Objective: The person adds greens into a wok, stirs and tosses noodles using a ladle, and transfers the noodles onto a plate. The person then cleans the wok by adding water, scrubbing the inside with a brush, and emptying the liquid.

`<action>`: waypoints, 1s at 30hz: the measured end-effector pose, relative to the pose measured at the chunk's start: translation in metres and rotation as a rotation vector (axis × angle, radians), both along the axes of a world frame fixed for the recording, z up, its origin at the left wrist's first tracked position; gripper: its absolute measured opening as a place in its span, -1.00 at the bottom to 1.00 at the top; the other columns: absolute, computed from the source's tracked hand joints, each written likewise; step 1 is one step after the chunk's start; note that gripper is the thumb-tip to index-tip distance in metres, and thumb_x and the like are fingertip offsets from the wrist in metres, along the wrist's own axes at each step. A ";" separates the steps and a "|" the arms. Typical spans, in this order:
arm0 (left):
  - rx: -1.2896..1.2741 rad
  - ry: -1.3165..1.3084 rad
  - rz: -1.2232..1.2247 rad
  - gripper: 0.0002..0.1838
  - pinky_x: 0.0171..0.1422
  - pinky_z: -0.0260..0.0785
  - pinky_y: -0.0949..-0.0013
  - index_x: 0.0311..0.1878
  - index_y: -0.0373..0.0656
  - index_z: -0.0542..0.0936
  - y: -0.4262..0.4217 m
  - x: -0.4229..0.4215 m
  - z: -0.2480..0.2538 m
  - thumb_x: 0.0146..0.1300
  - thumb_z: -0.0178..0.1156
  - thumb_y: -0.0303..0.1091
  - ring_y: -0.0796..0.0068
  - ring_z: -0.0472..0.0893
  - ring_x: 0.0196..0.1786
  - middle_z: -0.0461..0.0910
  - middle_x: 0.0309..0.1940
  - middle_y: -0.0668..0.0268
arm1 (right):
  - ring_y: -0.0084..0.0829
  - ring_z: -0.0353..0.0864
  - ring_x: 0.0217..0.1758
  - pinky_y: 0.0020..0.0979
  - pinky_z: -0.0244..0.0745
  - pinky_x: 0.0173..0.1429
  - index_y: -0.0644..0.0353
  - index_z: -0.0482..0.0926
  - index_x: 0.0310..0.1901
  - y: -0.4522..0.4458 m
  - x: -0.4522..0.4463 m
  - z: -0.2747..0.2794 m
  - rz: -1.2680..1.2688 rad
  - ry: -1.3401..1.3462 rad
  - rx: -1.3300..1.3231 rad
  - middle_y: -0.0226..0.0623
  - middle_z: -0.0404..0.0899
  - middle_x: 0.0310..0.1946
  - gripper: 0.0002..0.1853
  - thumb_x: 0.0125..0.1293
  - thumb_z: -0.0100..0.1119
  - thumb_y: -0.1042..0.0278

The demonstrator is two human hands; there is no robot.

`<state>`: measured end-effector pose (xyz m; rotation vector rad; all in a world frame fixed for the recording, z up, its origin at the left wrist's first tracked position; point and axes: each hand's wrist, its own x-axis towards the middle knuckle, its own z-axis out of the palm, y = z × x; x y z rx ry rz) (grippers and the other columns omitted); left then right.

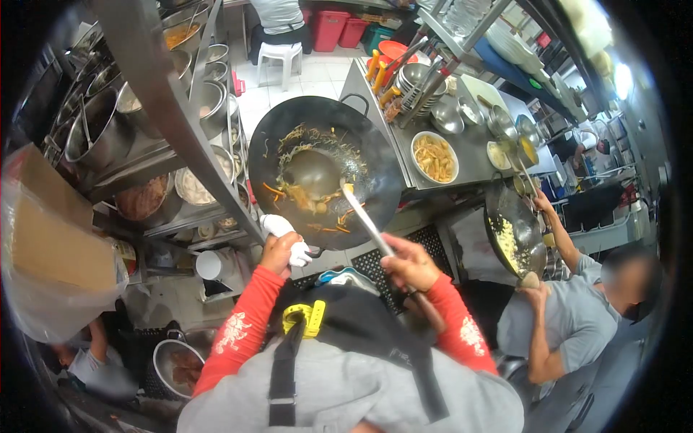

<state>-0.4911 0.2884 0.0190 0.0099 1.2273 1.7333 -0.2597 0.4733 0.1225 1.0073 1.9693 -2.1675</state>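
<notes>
Just beyond both hands (278, 254) (413, 265), the wok (379, 162)

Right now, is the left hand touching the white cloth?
Touching. The head view shows the left hand closed on the white cloth, which pokes out above and beside it.

Covered, cropped, smudged

White cloth (276, 225) in the left grip (280, 252) hides what lies beneath; the right grip (410, 263) covers a stretch of the long-handled utensil (370, 225). The top edge crops the seated person (279, 18). Blur masks the co-worker's head (634, 283) and part of a person (85, 366) low at left. Apron lettering (401, 356) is too small to read.
</notes>
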 end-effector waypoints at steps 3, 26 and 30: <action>0.001 0.022 0.023 -0.89 -0.58 0.50 0.20 -0.36 -0.31 0.47 -0.003 -0.001 -0.004 0.11 0.10 -0.46 0.25 0.58 -0.58 0.53 -0.53 0.12 | -0.66 0.35 -0.74 -0.56 0.29 -0.71 0.22 0.17 0.40 0.029 -0.006 0.002 -0.128 -0.082 0.186 -0.43 0.46 -0.54 -0.36 0.29 0.09 0.49; -0.107 -0.134 0.032 -0.85 -0.52 0.50 0.17 -0.33 -0.28 0.48 -0.012 0.000 -0.027 0.11 0.13 -0.39 0.17 0.64 -0.48 0.57 -0.50 0.12 | -0.72 0.20 -0.79 -0.66 0.10 -0.82 0.10 0.37 0.10 -0.015 -0.034 -0.104 -0.178 0.326 -1.009 -0.43 0.42 -0.56 -0.72 0.43 -0.02 0.23; -0.128 0.038 0.073 -0.87 -0.53 0.48 0.22 -0.33 -0.31 0.49 -0.016 -0.003 -0.036 0.13 0.12 -0.42 0.24 0.63 -0.50 0.55 -0.52 0.16 | -0.69 0.28 -0.74 -0.58 0.18 -0.78 0.15 0.24 0.29 0.029 -0.030 -0.062 -0.338 0.076 -0.602 -0.40 0.43 -0.54 -0.48 0.33 0.11 0.33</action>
